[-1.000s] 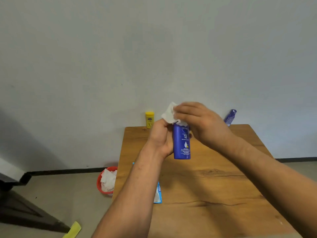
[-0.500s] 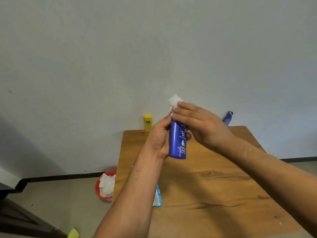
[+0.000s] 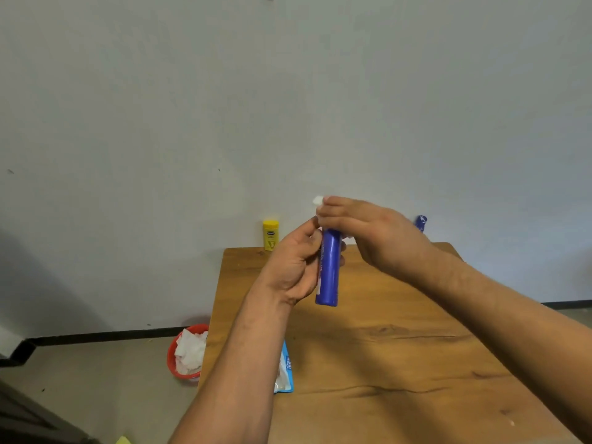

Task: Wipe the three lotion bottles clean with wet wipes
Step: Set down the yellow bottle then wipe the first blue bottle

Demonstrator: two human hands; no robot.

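My left hand (image 3: 296,267) grips a dark blue lotion bottle (image 3: 328,270) upright above the wooden table (image 3: 384,347), its narrow side turned toward me. My right hand (image 3: 368,232) covers the bottle's top and pinches a white wet wipe (image 3: 318,200), of which only a corner shows above the fingers. A small yellow lotion bottle (image 3: 270,234) stands at the table's far left corner by the wall. A third, blue bottle (image 3: 421,223) peeks out behind my right hand at the far right.
A blue wet wipe pack (image 3: 286,370) lies near the table's left edge, partly hidden by my left forearm. On the floor to the left sits a red bin (image 3: 174,360) with used white wipes. A grey wall rises right behind the table.
The blue bottle has turned in my left hand from its label side to its narrow side. My right hand with the wipe stays on the bottle's top.
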